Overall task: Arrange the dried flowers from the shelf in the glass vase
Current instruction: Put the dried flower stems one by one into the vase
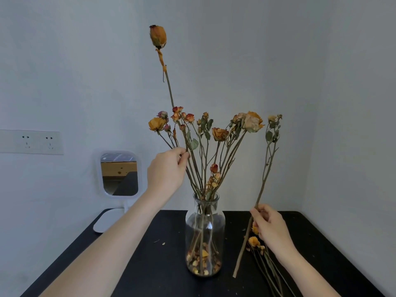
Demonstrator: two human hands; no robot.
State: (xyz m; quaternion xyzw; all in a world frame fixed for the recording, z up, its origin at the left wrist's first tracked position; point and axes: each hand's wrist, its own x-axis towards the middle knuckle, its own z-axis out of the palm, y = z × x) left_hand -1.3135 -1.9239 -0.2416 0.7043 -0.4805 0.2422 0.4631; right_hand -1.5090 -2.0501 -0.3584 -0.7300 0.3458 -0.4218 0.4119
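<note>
A clear glass vase [205, 236] stands on the black table [150, 264], with dried petals at its bottom. Several dried roses [219, 133] fan out of its neck, and one tall orange bud [158, 36] rises far above the rest. My left hand [167, 170] pinches stems on the bunch's left side, above the vase. My right hand [271, 228] grips a single dried stem [265, 174] upright to the right of the vase, its lower end just above the table. More dried flowers [257, 245] lie on the table under that hand.
A small white-framed mirror [119, 174] on a white base stands at the table's back left. Wall sockets [32, 142] sit on the left wall. Grey walls close the corner behind. Bits of dried petal are scattered on the tabletop [159, 242].
</note>
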